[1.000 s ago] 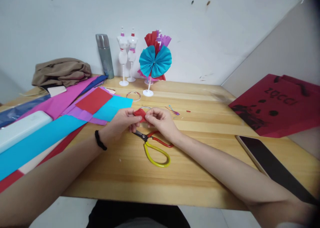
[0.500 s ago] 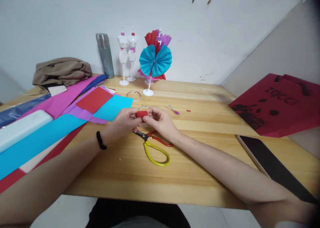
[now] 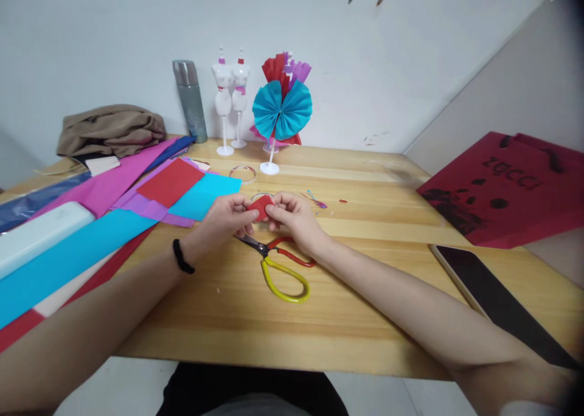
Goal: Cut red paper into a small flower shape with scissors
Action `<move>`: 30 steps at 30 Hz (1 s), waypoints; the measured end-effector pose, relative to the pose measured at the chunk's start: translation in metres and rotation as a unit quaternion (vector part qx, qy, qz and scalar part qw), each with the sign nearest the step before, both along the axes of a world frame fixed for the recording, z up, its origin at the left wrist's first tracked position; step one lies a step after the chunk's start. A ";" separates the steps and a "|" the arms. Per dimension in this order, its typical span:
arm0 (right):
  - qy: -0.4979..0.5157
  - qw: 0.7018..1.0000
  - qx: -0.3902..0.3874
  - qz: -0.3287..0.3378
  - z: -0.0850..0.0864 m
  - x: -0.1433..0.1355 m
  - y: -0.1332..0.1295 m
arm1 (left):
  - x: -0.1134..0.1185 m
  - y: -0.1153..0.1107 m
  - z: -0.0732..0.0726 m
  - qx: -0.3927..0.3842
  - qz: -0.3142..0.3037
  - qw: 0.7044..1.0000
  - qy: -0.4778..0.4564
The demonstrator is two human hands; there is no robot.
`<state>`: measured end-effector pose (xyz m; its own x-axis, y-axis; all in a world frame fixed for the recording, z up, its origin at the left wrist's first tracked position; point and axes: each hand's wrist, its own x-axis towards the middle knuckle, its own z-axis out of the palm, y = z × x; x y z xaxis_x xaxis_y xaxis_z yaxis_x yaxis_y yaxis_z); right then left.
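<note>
The left hand (image 3: 230, 215) and right hand (image 3: 298, 218) pinched a small red piece (image 3: 261, 207) above the desk (image 3: 191, 318), seemingly mid-shaping, while pleated turquoise fans (image 3: 296, 109) already adorned one stand (image 3: 269, 168) and two slim mannequins (image 3: 223, 101) wore only narrow bands.

A moment ago the red piece (image 3: 260, 207) between my left hand (image 3: 230, 216) and my right hand (image 3: 294, 218) showed as a narrow band; now its broader face shows, tilted.
</note>
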<state>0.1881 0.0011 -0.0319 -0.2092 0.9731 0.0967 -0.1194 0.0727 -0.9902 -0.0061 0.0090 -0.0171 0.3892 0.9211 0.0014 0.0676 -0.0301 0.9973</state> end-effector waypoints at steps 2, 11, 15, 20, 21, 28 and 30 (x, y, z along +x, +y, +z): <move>-0.007 1.000 -0.005 0.018 0.000 0.000 0.000 | 0.000 0.001 0.000 0.001 0.027 0.999 -0.024; -0.002 0.999 0.013 0.033 0.001 -0.002 -0.002 | 0.004 -0.006 0.000 -0.071 -0.006 0.995 -0.068; -0.008 0.998 0.007 0.061 0.001 -0.001 -0.004 | 0.002 -0.005 -0.005 -0.080 0.028 0.992 -0.090; -0.022 0.998 0.016 0.062 0.000 0.000 -0.003 | 0.001 -0.004 -0.003 -0.011 0.018 1.000 -0.021; -0.023 0.998 0.019 0.057 -0.001 0.000 -0.003 | 0.002 -0.004 -0.002 -0.008 0.012 1.000 -0.016; -0.018 0.999 0.000 0.050 -0.007 -0.002 0.001 | 0.004 -0.004 -0.008 -0.037 0.006 0.999 -0.034; -0.032 0.998 -0.002 0.052 -0.003 0.001 0.003 | 0.004 -0.003 -0.011 -0.048 0.016 0.997 -0.054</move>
<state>0.1890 0.0037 -0.0351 -0.3157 0.9458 0.0758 -0.0620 0.0592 -0.9963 -0.0020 0.0055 -0.0284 0.3615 0.9311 -0.0482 -0.0401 0.0672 0.9969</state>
